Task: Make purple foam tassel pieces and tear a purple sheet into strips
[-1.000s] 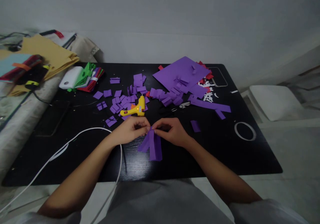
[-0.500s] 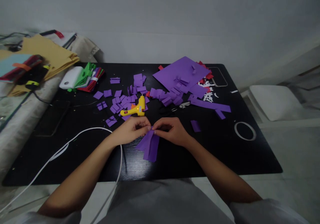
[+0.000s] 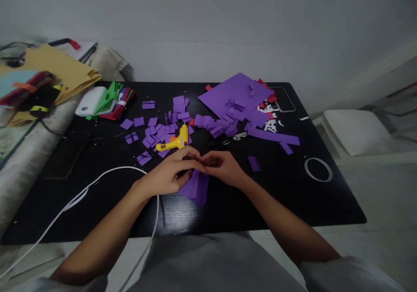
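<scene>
Fingertips of the left hand [image 3: 172, 174] and right hand [image 3: 225, 169] meet over folded purple paper [image 3: 194, 190].
Both hands' fingers are curled, but the left's cover the contact, so I cannot tell which grip; the paper's top is hidden, its lower part showing below them. Black tabletop [image 3: 276, 192] runs from there to the near edge. One yellow glue gun [image 3: 179, 141] lies just beyond the left hand, one white cable [image 3: 127, 167] disappears beneath the left forearm, and one purple piece [image 3: 253, 163] lies right of the right hand. Farther off, purple scraps [image 3: 167, 130] overlap (too many to count).
</scene>
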Demonstrator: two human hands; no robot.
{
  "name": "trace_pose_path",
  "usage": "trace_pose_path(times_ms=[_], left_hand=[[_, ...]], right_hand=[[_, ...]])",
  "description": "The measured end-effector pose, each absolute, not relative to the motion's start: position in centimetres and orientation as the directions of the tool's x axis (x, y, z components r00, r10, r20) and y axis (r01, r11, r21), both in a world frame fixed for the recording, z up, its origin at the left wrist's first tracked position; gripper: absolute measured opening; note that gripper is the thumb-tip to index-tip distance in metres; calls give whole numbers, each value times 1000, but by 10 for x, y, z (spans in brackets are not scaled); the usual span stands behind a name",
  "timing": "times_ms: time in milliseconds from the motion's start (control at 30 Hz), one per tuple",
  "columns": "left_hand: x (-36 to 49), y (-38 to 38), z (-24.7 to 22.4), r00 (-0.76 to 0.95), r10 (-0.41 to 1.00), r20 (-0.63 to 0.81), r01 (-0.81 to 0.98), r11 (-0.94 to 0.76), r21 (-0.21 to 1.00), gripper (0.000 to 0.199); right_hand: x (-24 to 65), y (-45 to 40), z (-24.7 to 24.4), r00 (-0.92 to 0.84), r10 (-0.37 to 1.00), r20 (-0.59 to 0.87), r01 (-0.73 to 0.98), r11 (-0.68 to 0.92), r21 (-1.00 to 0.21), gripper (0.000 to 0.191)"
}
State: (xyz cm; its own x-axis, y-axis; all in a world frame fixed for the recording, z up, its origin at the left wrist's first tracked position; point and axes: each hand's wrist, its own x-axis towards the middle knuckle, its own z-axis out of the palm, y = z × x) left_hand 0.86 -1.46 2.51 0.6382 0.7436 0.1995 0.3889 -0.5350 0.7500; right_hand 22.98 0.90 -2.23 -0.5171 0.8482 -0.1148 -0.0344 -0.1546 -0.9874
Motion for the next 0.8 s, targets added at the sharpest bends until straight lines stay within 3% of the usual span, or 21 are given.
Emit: trace_pose_path(times_ms=[467,800], left_hand=[[6,-16,21,616,766,185,460,-540,705,24],[8,-16,16,583,799,147,521,-506,687,18]], right_hand=[[233,11,-19,-576,790,-209,-61,-296,-953,20],[232,12,-19,-535,827,-171,-91,-258,-962,19]])
